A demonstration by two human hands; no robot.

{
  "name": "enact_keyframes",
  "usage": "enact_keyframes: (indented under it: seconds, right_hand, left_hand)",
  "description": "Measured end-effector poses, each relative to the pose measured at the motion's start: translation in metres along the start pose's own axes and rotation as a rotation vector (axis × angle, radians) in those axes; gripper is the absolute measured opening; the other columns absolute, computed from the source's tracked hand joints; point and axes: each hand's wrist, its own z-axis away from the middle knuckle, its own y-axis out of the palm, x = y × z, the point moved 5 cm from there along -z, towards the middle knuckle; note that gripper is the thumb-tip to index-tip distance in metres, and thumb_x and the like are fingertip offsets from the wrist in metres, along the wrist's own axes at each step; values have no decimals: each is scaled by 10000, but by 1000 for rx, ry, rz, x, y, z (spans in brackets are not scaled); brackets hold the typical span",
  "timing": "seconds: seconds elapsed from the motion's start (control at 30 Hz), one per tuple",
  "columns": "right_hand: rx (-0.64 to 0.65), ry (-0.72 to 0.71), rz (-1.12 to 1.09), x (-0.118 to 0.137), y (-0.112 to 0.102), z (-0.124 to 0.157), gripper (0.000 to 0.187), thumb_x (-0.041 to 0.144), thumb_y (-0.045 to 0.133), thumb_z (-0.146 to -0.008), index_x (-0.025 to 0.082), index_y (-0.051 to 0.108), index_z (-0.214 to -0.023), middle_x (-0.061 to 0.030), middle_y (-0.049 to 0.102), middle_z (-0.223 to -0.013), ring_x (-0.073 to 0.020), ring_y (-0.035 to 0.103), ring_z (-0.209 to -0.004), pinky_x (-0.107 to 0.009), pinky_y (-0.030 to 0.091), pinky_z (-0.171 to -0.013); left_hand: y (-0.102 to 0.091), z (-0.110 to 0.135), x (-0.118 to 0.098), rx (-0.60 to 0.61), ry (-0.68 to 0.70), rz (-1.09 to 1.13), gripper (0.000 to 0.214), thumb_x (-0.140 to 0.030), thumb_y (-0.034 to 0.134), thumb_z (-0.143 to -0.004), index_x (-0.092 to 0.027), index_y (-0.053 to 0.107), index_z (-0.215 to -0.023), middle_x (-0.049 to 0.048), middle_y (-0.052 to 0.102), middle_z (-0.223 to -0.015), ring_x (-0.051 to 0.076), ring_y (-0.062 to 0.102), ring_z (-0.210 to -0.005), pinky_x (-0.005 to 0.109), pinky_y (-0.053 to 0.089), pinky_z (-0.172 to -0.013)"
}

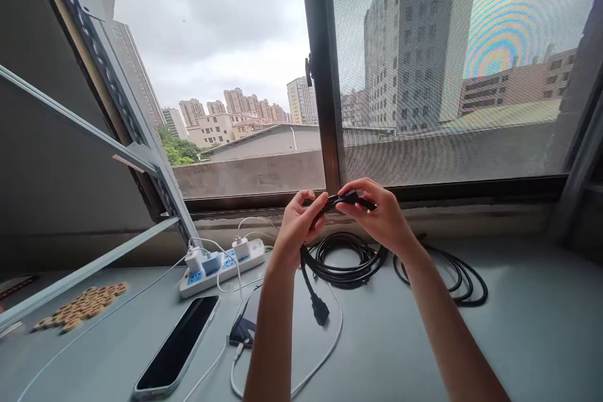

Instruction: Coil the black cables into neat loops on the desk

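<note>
My left hand point(304, 217) pinches a black cable point(332, 200) between thumb and fingers, above the table's back edge. Close by on the right, my right hand point(374, 210) grips a dark connector point(349, 197) on that cable with its fingertips. Below both hands is a round coil of black cable point(348, 277); whether it hangs or rests on the table I cannot tell. One thick black plug point(319, 309) dangles from a short length under my left hand. Part of the cable is hidden behind my fingers.
A second black cable coil point(471, 292) lies to the right. On the left are a white power strip point(223, 269) with chargers, a phone point(179, 345), white cords and small wooden pieces point(87, 304). A dark device point(242, 330) sits beside my left forearm. Behind stands a window point(325, 75).
</note>
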Motion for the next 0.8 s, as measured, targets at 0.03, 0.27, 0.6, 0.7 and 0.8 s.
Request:
enact_keyframes:
  seconds: [0.03,0.27,0.6,0.7,0.8]
  right_hand:
    - [-10,58,-39,-12,1,-2,268,420,654,-756,186,621,-882,-23,622,-864,-104,529,-639,-216,424,-556]
    - [-346,289,127,-63,-13,-3,317,439,633,-734,165,649,-894,-75,668,-892,-190,591,-839,-297,445,-716]
    - [-40,552,160,-141,12,16,314,184,617,-632,174,651,-944,3,631,-712,-122,573,-550,-241,480,-499]
    - [64,649,185,-167,25,29,300,95,572,-671,168,648,-952,12,620,-664,-107,579,-508,-225,487,-476]
    - [118,678,244,-183,33,35,264,107,605,-747,162,622,-1005,-35,649,-870,-115,616,-659,-258,526,-603]
  left_hand:
    - [-2,-5,6,-5,-9,-1,422,-451,700,-693,-217,380,-838,-106,429,-450,10,245,-298,109,118,-310]
    - [-22,-30,72,152,-278,-268,475,-538,669,-683,-157,490,-904,2,603,-582,150,630,-569,207,477,-531]
    - [-51,-57,123,-63,-366,-526,374,-440,589,-801,-138,480,-993,-98,410,-462,82,414,-311,190,339,-333]
    - [-60,-57,131,-76,-441,-611,363,-328,640,-773,-103,491,-1016,-60,485,-497,100,463,-368,193,351,-345]
    - [-64,-56,137,-76,-481,-662,398,-234,650,-756,-101,476,-1089,-40,537,-580,107,521,-462,186,390,-400]
